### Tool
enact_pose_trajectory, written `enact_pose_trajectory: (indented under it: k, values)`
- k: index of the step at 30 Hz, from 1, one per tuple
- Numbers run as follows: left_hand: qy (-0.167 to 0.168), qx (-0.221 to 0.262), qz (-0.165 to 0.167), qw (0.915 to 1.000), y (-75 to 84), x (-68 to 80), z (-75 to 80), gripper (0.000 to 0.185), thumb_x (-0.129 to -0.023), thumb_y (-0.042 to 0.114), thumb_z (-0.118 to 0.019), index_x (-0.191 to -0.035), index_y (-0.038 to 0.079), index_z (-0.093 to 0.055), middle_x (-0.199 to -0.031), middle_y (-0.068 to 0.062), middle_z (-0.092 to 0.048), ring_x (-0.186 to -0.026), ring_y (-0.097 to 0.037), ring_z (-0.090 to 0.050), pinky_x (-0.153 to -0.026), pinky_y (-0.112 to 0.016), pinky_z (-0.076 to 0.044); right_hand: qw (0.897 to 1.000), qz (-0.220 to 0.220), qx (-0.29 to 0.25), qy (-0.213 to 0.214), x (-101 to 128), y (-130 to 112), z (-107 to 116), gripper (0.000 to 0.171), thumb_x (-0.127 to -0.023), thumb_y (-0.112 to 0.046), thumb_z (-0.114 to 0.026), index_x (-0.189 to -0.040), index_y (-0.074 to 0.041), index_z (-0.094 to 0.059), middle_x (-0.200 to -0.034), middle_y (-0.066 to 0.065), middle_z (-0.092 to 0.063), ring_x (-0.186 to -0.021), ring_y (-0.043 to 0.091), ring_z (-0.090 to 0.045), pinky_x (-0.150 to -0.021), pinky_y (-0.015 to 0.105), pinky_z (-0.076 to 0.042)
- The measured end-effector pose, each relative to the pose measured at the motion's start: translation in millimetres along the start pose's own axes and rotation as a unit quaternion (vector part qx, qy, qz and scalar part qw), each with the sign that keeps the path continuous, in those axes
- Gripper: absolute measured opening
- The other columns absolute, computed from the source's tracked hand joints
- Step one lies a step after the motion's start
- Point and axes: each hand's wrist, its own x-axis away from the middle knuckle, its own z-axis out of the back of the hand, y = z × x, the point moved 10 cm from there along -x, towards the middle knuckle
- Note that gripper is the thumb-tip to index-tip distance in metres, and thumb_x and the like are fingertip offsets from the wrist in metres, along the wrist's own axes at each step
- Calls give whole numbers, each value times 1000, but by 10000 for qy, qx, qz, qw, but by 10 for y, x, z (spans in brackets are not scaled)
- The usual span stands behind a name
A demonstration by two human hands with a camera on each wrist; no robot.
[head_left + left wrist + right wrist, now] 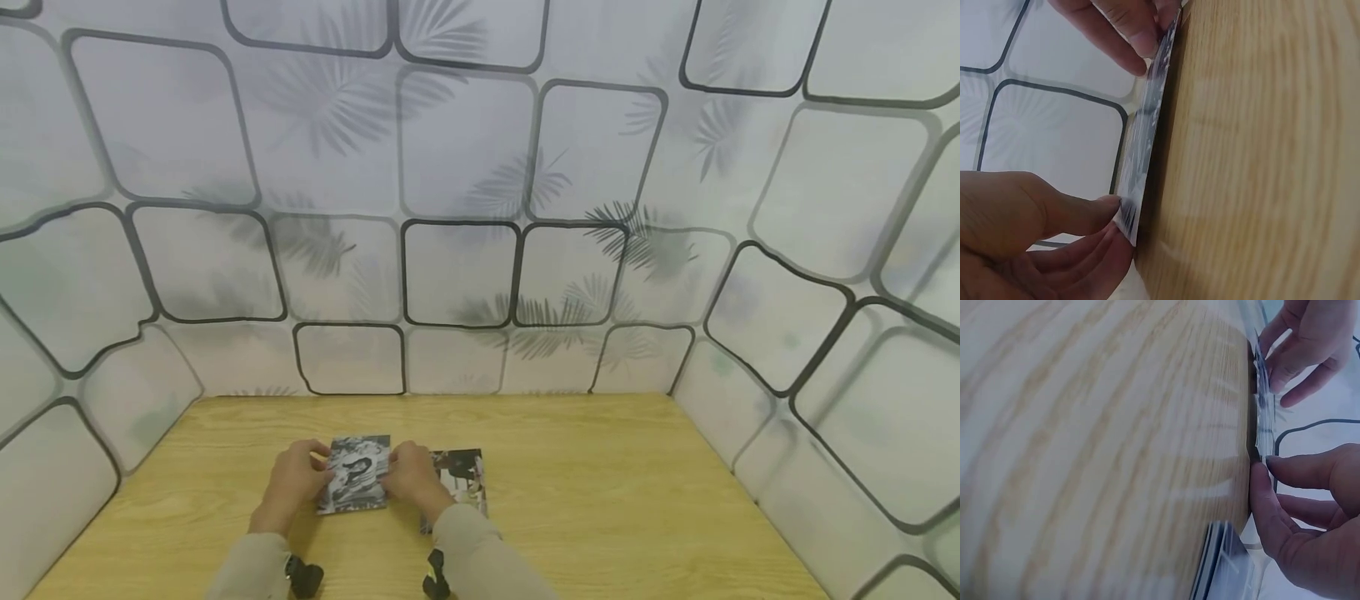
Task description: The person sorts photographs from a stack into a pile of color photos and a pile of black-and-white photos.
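Observation:
A black-and-white picture card (354, 472) is held just above the wooden table (600, 500) by both hands. My left hand (296, 479) pinches its left edge, thumb on top and fingers beneath (1094, 209). My right hand (408, 475) pinches the opposite edge. In the left wrist view the card (1144, 137) appears edge-on, with the right hand's fingertips (1141, 44) at its far end. The right wrist view shows the card (1264, 406) as a thin sliver between the two hands. A second picture card, or small stack (465, 479), lies flat just right of my right hand.
Patterned white walls with dark rounded squares and leaf prints enclose the table on three sides (465, 267). Light wood surface stretches to the right (637, 517) and behind the cards. The stack's edge (1216, 569) shows near the right wrist.

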Motion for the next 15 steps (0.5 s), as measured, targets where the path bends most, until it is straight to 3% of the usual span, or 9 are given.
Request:
enact_pose_trajectory:
  k: [4,10,15]
  values:
    - [152,-87,32,9998,25,28,22,33,-82,0,-76,-111,-11,-66,-94,-27,-74,-83,-36,-72,-71,-48,-61,9997,58,177,-131,7,-25,3,41,-81,0,-80,-121,6,-70,-97,13,-78,-73,14,-69,-75,29,-64]
    - [272,-235,114,9993,70,69,55,33,-81,0,-74,-111,-11,-66,-93,-25,-73,-77,-31,-71,-64,-46,-59,9996,106,113,-251,38,-30,34,45,-84,-3,-81,-126,4,-66,-85,9,-74,-70,14,-66,-66,27,-60]
    - [149,-11,24,9999,245,66,17,32,-82,-1,-74,-112,-10,-67,-91,-21,-73,-79,-28,-69,-66,-43,-59,9992,178,-140,-338,72,-29,104,46,-86,-1,-78,-128,4,-63,-87,11,-74,-70,16,-67,-61,28,-58]
